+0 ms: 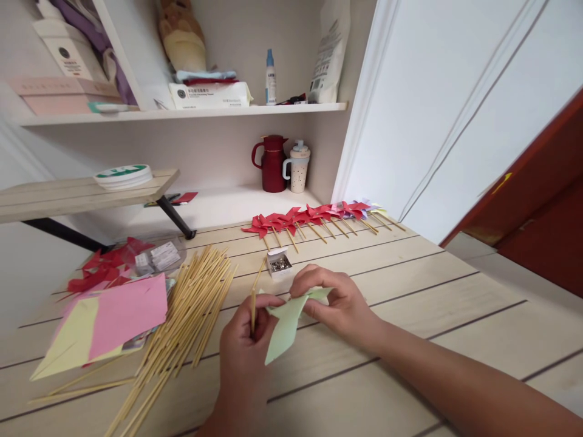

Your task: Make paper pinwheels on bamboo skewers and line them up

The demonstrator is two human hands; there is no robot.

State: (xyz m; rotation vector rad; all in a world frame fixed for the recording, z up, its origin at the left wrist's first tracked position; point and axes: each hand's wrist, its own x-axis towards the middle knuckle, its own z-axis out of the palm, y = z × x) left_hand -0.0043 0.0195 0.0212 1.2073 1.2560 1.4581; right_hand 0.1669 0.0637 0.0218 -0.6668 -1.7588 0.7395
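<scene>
A light green paper piece (288, 328), cut and partly folded, is held between my two hands over the table. My left hand (248, 334) pinches its left side, and a thin wooden stick (254, 309) stands upright between the fingers of that same hand. On the other side, my right hand (337, 303) is closed on the paper's upper right part. Just beyond my hands sits a small open box (279, 263) of shiny metal pins. Where the fingers meet the paper, the details are partly hidden.
Left of my hands lies a loose pile of wooden sticks (182, 321), beside pink paper sheets (130, 315). Red paper pinwheels (291, 218) line the table's back. A small raised shelf (82, 194) stands at the left; a red jug (273, 164) and a cup (299, 167) stand behind.
</scene>
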